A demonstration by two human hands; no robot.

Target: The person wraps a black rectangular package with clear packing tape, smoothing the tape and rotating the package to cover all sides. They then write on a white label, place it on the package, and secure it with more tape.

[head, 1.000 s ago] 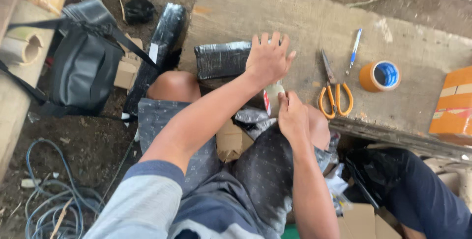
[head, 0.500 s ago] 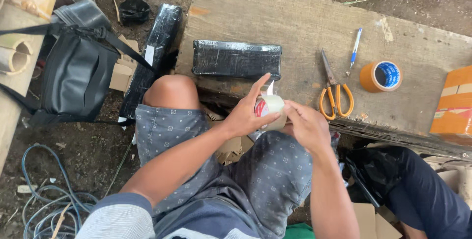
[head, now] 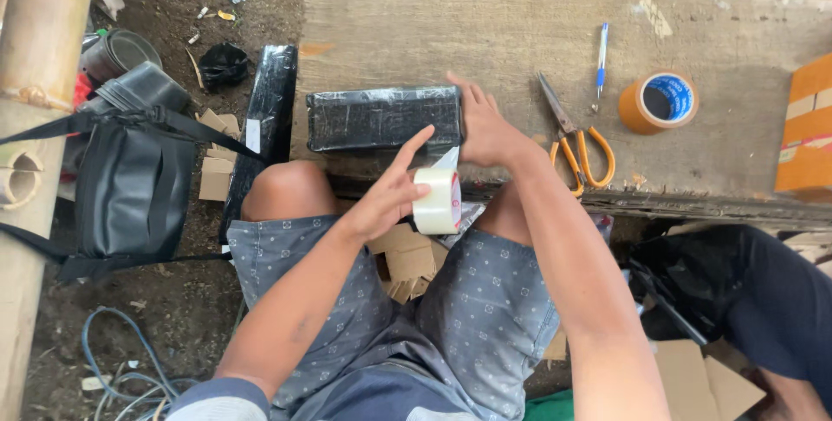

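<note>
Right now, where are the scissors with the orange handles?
In the head view, the scissors lie on the wooden board, right of the right hand, with the orange tape roll and blue pen nearby.

We see a glossy black plastic-wrapped package [head: 384, 118] on a rough, matt wooden board [head: 485, 31]; the tape roll [head: 438, 200] looks shiny and smooth; the scissors [head: 574, 139] have dull metal blades.
</note>
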